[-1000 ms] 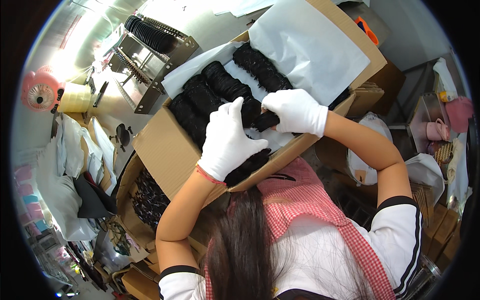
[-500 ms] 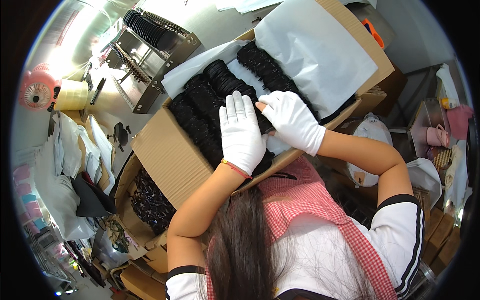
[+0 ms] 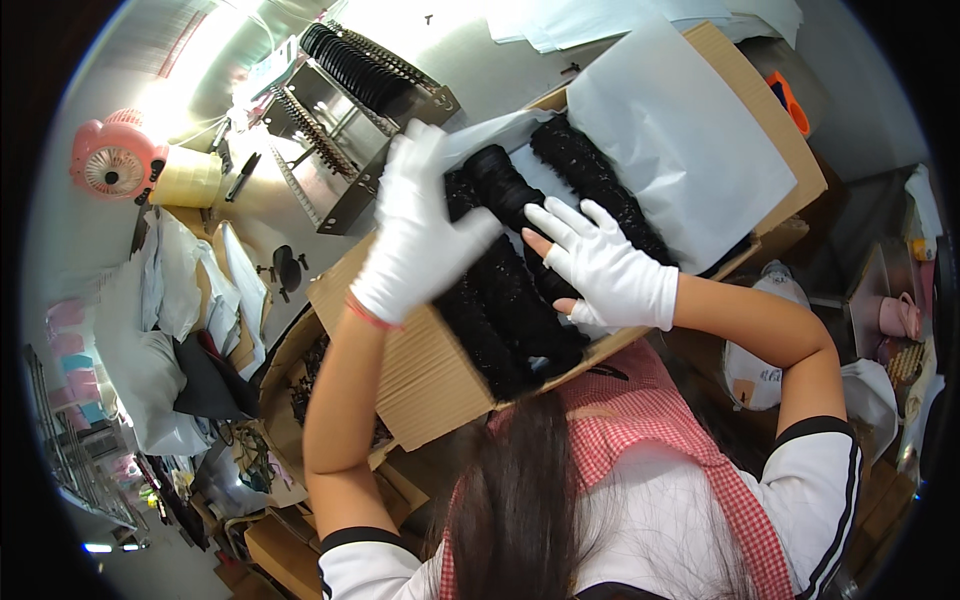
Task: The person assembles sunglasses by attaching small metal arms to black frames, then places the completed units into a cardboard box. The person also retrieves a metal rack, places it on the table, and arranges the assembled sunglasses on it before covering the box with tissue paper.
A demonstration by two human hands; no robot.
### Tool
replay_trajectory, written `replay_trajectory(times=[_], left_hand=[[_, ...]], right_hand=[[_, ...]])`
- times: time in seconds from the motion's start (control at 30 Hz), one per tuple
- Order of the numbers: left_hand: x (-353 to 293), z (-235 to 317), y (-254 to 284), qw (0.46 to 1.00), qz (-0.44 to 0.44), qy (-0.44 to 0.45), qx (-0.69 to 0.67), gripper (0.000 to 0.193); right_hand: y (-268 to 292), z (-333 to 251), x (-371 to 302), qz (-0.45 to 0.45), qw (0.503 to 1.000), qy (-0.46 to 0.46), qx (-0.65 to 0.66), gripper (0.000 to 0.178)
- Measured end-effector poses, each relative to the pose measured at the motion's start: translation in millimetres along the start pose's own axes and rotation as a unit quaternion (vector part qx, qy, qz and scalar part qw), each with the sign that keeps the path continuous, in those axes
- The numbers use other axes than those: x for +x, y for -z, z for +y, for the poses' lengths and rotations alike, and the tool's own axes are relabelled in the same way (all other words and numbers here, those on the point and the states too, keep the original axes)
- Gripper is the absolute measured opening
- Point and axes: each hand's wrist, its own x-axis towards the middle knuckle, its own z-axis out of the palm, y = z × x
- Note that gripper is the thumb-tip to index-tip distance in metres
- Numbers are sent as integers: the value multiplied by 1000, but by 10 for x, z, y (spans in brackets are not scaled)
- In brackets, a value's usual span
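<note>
A cardboard box (image 3: pixel 430 380) lined with white paper (image 3: pixel 680 130) sits in front of me. Inside lie several rows of tightly stacked thin black pieces (image 3: pixel 600 180), whose exact kind I cannot make out. My left hand (image 3: pixel 415 240), in a white glove and smeared by motion, is raised over the box's left side. Its thumb stands apart from the fingers and nothing shows in it. My right hand (image 3: pixel 610 265), gloved too with bare thumb and finger tips, spreads its fingers over the near part of the middle rows. It grips nothing; whether it touches them is unclear.
Beyond the box at left stands a metal rack (image 3: pixel 345 115) with black discs and coiled rods. A pink fan (image 3: pixel 112 160), a yellow roll (image 3: pixel 188 178) and a pen (image 3: pixel 243 177) are farther left. Another carton (image 3: pixel 283 370) with dark pieces sits below. An orange-handled tool (image 3: pixel 790 103) lies at far right.
My left hand has lifted off the black rows and swung left and away from me. My right hand's fingers have spread out. The whole view has shifted a little.
</note>
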Motion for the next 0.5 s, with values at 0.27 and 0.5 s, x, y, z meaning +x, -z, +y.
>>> replay_trajectory(times=[0.27,0.5], left_hand=[[1100,-1320,396,957,-42,268,105,97],[1341,-1320,298,945,-132,292,70,83]], right_hand=[[3,159,1642,148,973,157,76,49],[-155,192,2160,123,983,111,73,72]])
